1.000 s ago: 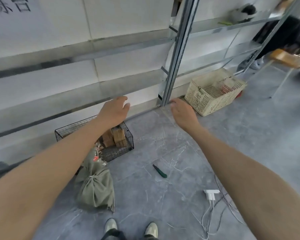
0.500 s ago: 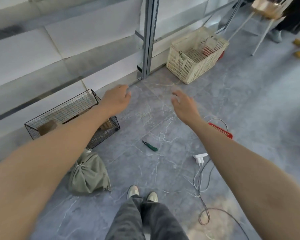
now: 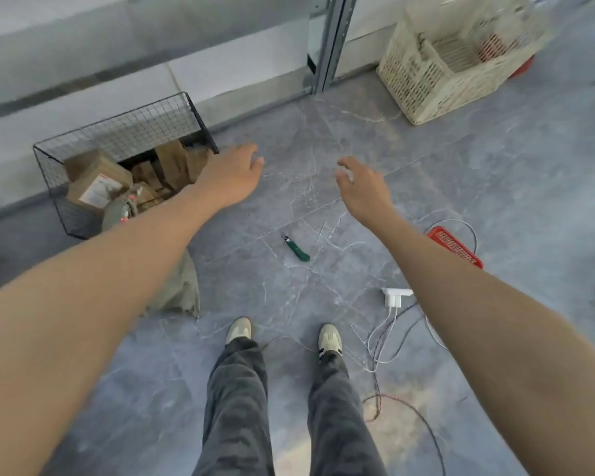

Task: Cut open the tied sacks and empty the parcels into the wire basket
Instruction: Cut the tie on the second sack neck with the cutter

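Your wire basket (image 3: 124, 132) already held parcels (image 3: 97, 180), yet one sack (image 3: 181, 290) lay beside it, seemingly unemptied (cutter (image 3: 298, 249) on the floor, untouched), your left hand (image 3: 232, 176) and right hand (image 3: 361, 190) empty, fingers loose.

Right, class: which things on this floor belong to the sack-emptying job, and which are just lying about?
For the job: wire basket, parcels inside it, olive sack, green knife.
Lying about: cream plastic crate, red tray, white power strip.
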The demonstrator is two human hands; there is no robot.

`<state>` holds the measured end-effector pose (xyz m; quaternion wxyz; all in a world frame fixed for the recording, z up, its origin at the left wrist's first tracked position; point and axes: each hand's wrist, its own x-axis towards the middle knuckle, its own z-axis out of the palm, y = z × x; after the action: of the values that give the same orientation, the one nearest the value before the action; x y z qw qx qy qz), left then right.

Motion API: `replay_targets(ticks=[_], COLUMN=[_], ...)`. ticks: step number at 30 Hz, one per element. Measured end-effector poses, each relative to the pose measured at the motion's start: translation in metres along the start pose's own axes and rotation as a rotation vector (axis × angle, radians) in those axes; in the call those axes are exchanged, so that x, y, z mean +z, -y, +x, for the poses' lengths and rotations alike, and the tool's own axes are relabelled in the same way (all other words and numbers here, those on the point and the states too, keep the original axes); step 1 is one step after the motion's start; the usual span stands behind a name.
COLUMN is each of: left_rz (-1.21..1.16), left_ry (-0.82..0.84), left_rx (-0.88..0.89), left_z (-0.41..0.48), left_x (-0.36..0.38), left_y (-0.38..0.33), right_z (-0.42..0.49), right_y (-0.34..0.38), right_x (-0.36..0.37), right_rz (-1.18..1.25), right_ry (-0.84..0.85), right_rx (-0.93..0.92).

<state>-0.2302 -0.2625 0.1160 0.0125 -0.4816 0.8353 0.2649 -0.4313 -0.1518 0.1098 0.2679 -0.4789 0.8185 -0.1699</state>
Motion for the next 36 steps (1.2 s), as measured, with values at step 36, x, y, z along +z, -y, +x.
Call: replay_targets(ticks=[36], left_rz=[-0.011], left_ry=[-0.047], left_rx=[-0.311], left_z=[0.153], left_x=[0.561], left_y=[0.278], right_z=[0.204], right_y=[-0.358], right_x=[0.537], right_rz=[-0.128], right_ry=[0.255], right_rx=[0.020])
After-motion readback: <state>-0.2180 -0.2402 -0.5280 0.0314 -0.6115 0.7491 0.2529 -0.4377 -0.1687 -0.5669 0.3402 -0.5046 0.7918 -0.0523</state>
